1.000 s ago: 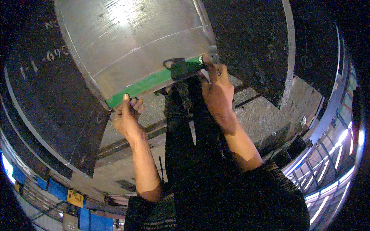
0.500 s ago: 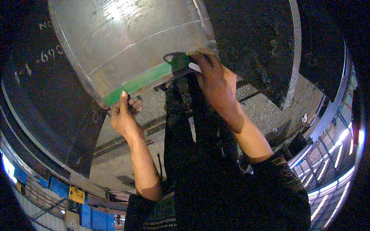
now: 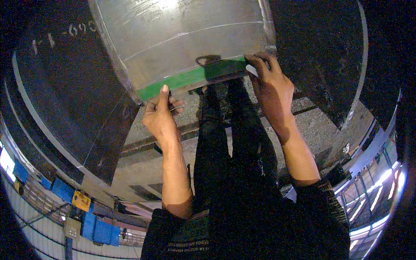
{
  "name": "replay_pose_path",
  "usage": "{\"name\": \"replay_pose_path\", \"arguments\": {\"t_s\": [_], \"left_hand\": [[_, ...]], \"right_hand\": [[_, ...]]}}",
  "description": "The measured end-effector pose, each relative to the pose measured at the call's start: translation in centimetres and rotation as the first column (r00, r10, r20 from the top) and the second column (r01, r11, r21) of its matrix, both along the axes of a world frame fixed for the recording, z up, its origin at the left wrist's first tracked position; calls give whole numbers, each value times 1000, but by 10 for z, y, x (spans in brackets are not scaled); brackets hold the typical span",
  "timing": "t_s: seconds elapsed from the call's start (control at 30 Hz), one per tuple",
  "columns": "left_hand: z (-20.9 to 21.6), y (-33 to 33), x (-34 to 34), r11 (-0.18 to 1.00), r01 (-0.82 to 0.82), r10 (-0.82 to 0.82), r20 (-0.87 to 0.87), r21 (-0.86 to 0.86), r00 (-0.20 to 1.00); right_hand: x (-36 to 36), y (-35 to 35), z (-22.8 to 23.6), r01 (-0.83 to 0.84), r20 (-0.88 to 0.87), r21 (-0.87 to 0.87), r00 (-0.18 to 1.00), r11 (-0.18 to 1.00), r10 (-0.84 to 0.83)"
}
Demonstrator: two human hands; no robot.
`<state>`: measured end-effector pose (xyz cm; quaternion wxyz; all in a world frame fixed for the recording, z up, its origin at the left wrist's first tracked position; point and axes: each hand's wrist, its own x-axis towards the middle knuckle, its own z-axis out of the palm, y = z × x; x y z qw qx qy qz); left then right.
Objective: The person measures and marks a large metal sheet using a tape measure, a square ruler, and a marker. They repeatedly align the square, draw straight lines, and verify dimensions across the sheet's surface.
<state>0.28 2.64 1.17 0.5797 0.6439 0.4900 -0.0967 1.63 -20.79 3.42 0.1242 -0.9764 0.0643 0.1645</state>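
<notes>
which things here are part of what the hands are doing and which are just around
In use:
- green strip, left hand at its lower edge
- white stick in the right hand
- grey metal plate under the strip

Just around:
- dark plates on both sides
- blue panels
- yellow panel

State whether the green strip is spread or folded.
Spread: the strip runs in one long band along the edge of the grey plate, left hand near one end, right hand at the other.
</notes>
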Motion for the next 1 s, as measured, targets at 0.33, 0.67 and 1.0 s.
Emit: {"name": "replay_pose_path", "arguments": {"t_s": [0.33,0.67,1.0], "left_hand": [[3,-2,6,999,33,-31,-50,38,998],[6,4,7,844,382,-347,-158,377,924],[-1,1,-8,260,365,-728,-66,894,682]], "right_hand": [[1,2,2,12,-22,35,1000,999,-11],[0,-3,-1,-16,-14,14,1000,1000,16],[-4,-6,-3,-60,-22,-11,998,998,60]]}}
